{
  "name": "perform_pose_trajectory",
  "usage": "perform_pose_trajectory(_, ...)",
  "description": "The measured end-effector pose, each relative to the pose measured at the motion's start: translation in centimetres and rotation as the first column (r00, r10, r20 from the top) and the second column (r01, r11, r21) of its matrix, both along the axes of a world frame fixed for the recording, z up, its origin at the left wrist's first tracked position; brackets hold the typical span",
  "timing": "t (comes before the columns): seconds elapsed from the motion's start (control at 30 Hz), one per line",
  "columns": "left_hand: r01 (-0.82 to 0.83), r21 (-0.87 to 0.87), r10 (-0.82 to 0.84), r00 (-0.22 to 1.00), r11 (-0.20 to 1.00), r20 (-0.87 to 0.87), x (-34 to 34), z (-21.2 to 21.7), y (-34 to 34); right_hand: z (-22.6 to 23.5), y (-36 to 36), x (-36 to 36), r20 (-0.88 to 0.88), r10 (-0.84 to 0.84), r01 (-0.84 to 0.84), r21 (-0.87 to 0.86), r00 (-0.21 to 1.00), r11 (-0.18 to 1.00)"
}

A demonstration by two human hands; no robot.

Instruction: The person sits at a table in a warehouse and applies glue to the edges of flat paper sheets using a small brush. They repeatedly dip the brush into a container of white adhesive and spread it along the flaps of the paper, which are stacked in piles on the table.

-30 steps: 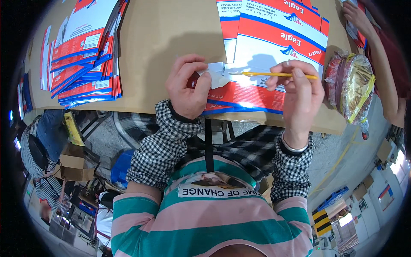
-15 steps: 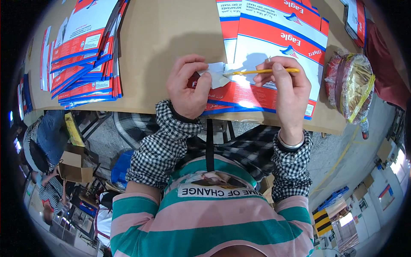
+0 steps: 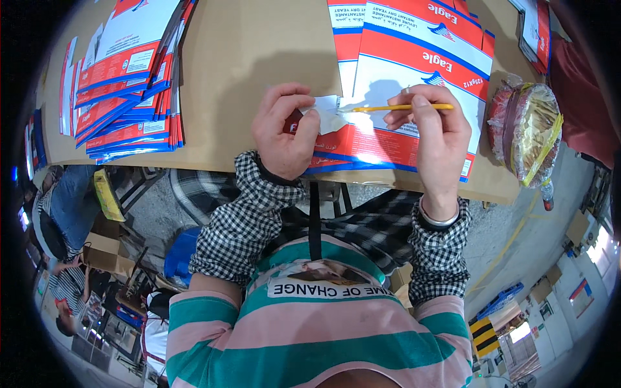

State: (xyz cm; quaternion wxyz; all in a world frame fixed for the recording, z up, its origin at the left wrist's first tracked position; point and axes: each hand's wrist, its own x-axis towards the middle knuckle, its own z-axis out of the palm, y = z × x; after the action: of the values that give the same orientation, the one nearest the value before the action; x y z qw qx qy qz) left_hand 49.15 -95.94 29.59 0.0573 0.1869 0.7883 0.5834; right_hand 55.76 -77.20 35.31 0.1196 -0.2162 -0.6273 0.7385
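Observation:
My left hand (image 3: pixel 284 129) is closed, thumb against bent fingers, on a small white piece of paper (image 3: pixel 328 118) above the lower edge of a flat carton sheet. My right hand (image 3: pixel 435 126) pinches a thin yellow stick-shaped tool (image 3: pixel 401 108), whose pale narrow tip lies at the paper's right edge; its exact kind I cannot make out. Beneath both hands lie printed red, white and blue carton sheets (image 3: pixel 414 64), overlapping each other on the brown table covering (image 3: pixel 239 45).
A thick pile of similar cartons (image 3: pixel 129 84) stands on the left. On the right, a plastic-wrapped round bundle with a yellow band (image 3: pixel 533 132) sits near the table edge. More cartons (image 3: pixel 533 32) lie at the far right, next to dark red cloth (image 3: pixel 576 97). People are behind on the left.
The yellow tool's tip has shifted slightly up and right along the paper. Both hands stay almost in place.

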Motion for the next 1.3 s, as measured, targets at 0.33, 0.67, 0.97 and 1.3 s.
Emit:
perform_pose_trajectory(0.33, -0.06, 0.01, 0.06, 0.998, 0.998, 0.022, 0.1, 0.4, 0.5, 0.4, -0.3, 0.4, -0.059, -0.096, 0.096, 0.004, 0.994, 0.995)
perform_pose_trajectory(0.67, -0.057, -0.121, 0.044, 0.993, 0.991, -0.111, -0.3, 0.7, 1.2, 3.3, 0.2, 5.6, -0.176, -0.352, 0.347, -0.059, 0.92, 0.936)
perform_pose_trajectory(0.97, -0.148, -0.418, 0.033, 0.963, 0.896, -0.269, -0.8, -0.5, 1.8, 5.3, 0.3, 13.6, -0.256, -0.521, 0.524, -0.063, 0.814, 0.85)
perform_pose_trajectory(1.3, -0.086, -0.517, -0.18, 0.878, 0.852, -0.443, 2.6, 0.7, -2.7, 6.8, -0.1, 18.0, -0.302, -0.585, 0.584, -0.104, 0.753, 0.805)
